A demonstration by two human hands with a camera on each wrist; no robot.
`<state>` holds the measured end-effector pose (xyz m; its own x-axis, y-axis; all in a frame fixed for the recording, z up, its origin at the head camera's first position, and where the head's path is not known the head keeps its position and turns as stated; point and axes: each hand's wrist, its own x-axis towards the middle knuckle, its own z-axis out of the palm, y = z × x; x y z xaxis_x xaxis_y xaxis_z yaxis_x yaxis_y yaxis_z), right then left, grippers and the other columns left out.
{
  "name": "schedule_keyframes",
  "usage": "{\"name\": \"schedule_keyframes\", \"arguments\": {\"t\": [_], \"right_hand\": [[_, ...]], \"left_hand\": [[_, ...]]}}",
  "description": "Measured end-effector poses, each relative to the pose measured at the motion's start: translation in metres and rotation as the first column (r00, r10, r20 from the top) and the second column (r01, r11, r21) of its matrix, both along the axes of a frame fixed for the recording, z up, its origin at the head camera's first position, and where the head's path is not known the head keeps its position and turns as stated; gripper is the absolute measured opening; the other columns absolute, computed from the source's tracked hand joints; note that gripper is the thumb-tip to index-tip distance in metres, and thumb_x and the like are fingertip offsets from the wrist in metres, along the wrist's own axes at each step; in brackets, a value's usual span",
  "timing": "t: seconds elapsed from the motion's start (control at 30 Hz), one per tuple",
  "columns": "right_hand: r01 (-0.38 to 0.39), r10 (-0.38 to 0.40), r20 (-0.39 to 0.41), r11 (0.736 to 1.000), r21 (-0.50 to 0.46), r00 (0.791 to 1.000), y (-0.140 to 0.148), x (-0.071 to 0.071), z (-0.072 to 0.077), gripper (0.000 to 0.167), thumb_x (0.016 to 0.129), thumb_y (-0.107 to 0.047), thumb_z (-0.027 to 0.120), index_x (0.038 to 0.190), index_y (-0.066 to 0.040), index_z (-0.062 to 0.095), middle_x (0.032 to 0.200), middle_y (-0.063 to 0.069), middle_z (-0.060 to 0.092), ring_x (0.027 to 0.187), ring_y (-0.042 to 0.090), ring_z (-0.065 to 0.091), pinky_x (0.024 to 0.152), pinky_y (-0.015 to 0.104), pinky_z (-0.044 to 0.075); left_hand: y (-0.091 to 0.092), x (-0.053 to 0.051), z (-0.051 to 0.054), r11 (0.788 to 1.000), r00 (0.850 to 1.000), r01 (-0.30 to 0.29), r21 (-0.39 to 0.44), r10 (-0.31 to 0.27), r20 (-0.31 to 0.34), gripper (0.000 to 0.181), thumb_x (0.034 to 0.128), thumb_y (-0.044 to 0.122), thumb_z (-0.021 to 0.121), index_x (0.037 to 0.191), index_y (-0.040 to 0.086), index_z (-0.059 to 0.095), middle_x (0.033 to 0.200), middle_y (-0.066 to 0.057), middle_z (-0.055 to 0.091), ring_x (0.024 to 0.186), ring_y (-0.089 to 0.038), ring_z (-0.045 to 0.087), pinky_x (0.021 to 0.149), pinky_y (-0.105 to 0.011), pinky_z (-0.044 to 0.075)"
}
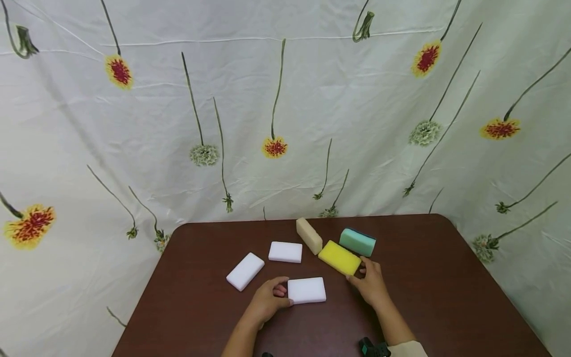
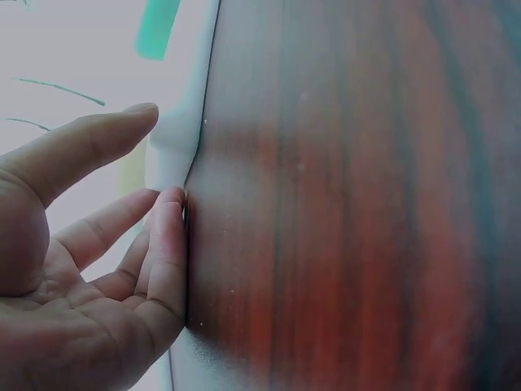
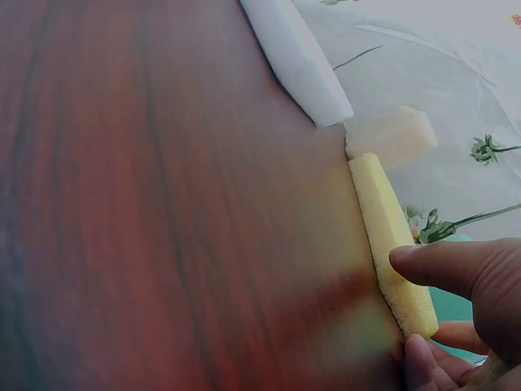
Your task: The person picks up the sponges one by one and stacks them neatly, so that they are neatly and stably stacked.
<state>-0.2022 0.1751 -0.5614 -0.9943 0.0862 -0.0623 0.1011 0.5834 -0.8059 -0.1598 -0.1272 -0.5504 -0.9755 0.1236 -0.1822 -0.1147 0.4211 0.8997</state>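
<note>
Low in the frame, the person's right hand (image 1: 371, 283) pinches the right end of a yellow sponge (image 1: 340, 257), right of centre on the dark table (image 1: 450, 297). The left hand (image 1: 267, 298) sits at the left end of a white block (image 1: 307, 290), lower centre — whether it grips or merely touches, I can't tell from here. Both pieces look feather-light, soft and squashable, hardly slippery; the white one may tear at its corners. A gentle hold across the short end, thumb on the near long side, should suit either. Beige (image 1: 309, 236) and green sponges (image 1: 358, 242) lie just above the yellow.
</note>
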Motion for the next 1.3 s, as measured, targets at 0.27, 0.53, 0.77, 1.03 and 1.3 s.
{"name": "schedule_keyframes", "arguments": {"t": [0.27,0.53,0.77,1.03,1.3], "right_hand": [[-0.005,0.005,0.012,1.0,-0.018,1.0,0.002,0.001,0.002,0.069,0.091,-0.017,0.074,0.147,0.005,0.04,0.136,0.028,0.041,0.122,0.039,0.054,0.094,0.05,0.052],[0.005,-0.003,0.033,0.997,-0.076,0.999,0.006,0.007,0.006,0.068,0.091,-0.02,0.075,0.146,0.004,0.041,0.132,0.025,0.045,0.122,0.039,0.054,0.094,0.048,0.053],[0.008,-0.003,0.046,0.992,-0.123,0.999,0.008,0.013,0.008,0.068,0.09,-0.022,0.077,0.143,0.002,0.043,0.133,0.024,0.045,0.122,0.038,0.054,0.093,0.045,0.054],[-0.002,0.016,0.07,0.981,-0.195,0.997,0.009,0.02,0.012,0.069,0.086,-0.027,0.081,0.14,-0.002,0.046,0.133,0.02,0.048,0.122,0.033,0.054,0.094,0.039,0.053],[-0.083,0.096,0.045,0.967,-0.24,0.994,0.004,0.025,0.013,0.068,0.083,-0.022,0.084,0.139,-0.004,0.049,0.134,0.017,0.049,0.121,0.029,0.054,0.098,0.039,0.05]], "left_hand": [[0.0,0.0,0.001,1.0,1.0,-0.002,0.017,0.003,-0.005,0.064,0.0753,0.006,0.084,0.136,0.005,0.061,0.104,-0.008,0.061,0.095,-0.019,0.056,0.078,-0.03,0.046],[0.001,0.0,0.0,1.0,1.0,-0.007,0.012,0.007,-0.006,0.065,0.0751,0.006,0.084,0.136,0.005,0.061,0.104,-0.009,0.06,0.095,-0.019,0.056,0.078,-0.03,0.046],[0.001,0.0,0.001,1.0,1.0,-0.004,0.004,0.004,-0.001,0.064,0.076,0.007,0.084,0.136,0.006,0.061,0.105,-0.008,0.061,0.096,-0.019,0.056,0.079,-0.03,0.046],[0.001,0.0,0.0,1.0,1.0,-0.007,-0.006,0.007,-0.014,0.063,0.0762,0.007,0.084,0.135,0.006,0.062,0.104,-0.008,0.061,0.095,-0.018,0.056,0.078,-0.03,0.047],[0.002,0.0,0.0,1.0,1.0,-0.012,-0.012,0.012,-0.02,0.061,0.0766,0.007,0.084,0.134,0.006,0.063,0.104,-0.008,0.062,0.095,-0.019,0.058,0.077,-0.03,0.048]]}}
